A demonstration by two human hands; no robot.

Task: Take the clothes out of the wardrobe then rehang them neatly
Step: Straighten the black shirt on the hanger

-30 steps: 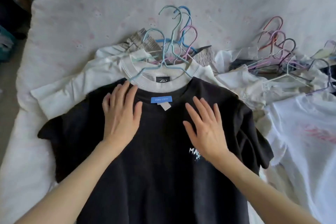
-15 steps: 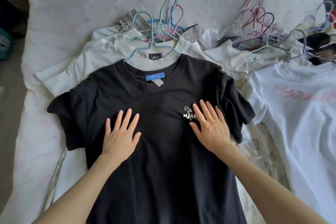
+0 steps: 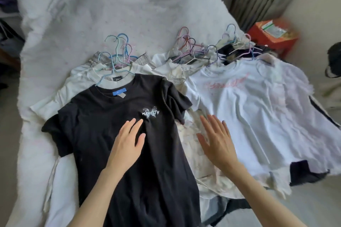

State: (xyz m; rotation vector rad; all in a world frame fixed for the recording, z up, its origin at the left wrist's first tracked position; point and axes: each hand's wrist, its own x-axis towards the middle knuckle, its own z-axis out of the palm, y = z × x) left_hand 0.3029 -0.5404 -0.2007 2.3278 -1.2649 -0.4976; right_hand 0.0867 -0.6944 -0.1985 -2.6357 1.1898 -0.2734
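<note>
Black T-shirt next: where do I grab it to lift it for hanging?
Pinch the black T-shirt at both shoulder seams beside the collar, coming from above. It lies flat, front up, collar toward the hangers, with no hanger visible in its neck, so the shoulders lift evenly.

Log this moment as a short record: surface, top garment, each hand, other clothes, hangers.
surface: bed with pale cover
top garment: black T-shirt, laid flat, blue neck label
left hand: flat on the black T-shirt, fingers straight
right hand: open, over the cream garment beside it
other clothes: white T-shirt with pink print, at right
hangers: coloured wire, bunched above the collars
</note>
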